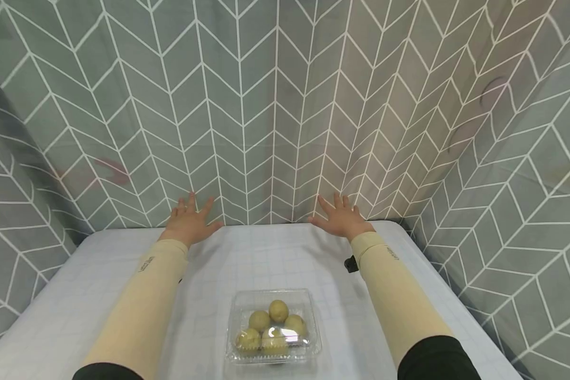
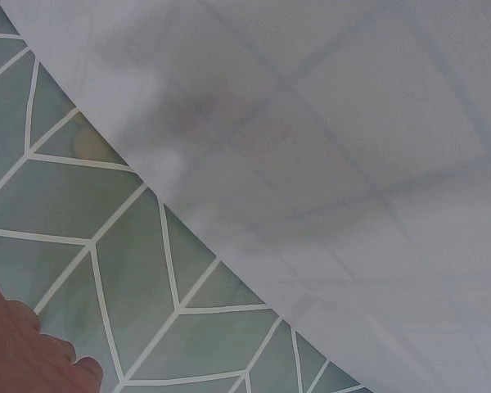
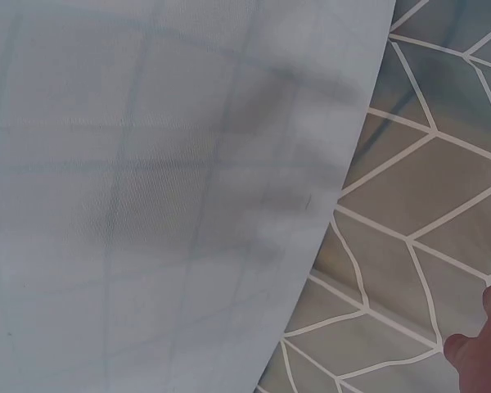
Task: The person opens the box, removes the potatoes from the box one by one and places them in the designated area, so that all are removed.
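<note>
Near the table's front edge, a shut clear clamshell box holds five yellow-green fruits.

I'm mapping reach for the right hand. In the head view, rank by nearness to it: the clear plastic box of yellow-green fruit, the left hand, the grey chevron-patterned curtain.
From the right hand:
1. Grey chevron-patterned curtain, right at its fingertips, behind.
2. Left hand, across the table's far edge.
3. Clear plastic box of yellow-green fruit, near the front edge.
</note>
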{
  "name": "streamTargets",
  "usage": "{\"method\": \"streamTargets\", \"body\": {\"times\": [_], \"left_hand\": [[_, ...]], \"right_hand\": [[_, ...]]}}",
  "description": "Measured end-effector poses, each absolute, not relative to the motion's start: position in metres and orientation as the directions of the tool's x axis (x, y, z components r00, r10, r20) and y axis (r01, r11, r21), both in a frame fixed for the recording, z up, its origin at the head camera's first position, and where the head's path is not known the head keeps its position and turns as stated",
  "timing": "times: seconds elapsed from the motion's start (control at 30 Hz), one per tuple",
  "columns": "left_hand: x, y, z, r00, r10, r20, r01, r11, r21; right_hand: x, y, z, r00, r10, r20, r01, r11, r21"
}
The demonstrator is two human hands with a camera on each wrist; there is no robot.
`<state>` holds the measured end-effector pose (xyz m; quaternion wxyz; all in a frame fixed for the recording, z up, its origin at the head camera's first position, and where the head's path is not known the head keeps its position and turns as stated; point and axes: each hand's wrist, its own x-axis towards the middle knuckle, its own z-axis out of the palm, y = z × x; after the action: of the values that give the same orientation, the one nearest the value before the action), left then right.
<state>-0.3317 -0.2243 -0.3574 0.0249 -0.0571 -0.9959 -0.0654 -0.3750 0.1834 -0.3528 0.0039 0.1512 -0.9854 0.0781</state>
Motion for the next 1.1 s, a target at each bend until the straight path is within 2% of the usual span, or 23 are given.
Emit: {"method": "streamTargets", "body": {"times": [0.27, 0.47, 0.57, 0.73, 1.1], "left_hand": [[-0.336, -0.23, -0.364, -0.99, 0.126, 0.061, 0.133, 0.981, 0.138], [-0.335, -0.236, -0.375, -0.964, 0.202, 0.172, 0.226, 0.965, 0.131], [-0.329, -0.237, -0.378, -0.95, 0.217, 0.224, 0.259, 0.949, 0.181], [-0.314, -0.235, -0.381, -0.947, 0.216, 0.238, 0.279, 0.919, 0.277], [-0.281, -0.228, -0.396, -0.942, 0.208, 0.264, 0.295, 0.886, 0.358]], "right_hand": [[-0.378, 0.179, -0.352, -0.943, -0.327, 0.053, -0.332, 0.93, -0.157], [-0.373, 0.177, -0.349, -0.916, -0.39, 0.096, -0.401, 0.886, -0.232], [-0.367, 0.179, -0.351, -0.898, -0.416, 0.141, -0.44, 0.85, -0.289], [-0.354, 0.183, -0.354, -0.878, -0.436, 0.195, -0.478, 0.808, -0.344], [-0.32, 0.181, -0.361, -0.836, -0.493, 0.239, -0.548, 0.73, -0.409]]}}
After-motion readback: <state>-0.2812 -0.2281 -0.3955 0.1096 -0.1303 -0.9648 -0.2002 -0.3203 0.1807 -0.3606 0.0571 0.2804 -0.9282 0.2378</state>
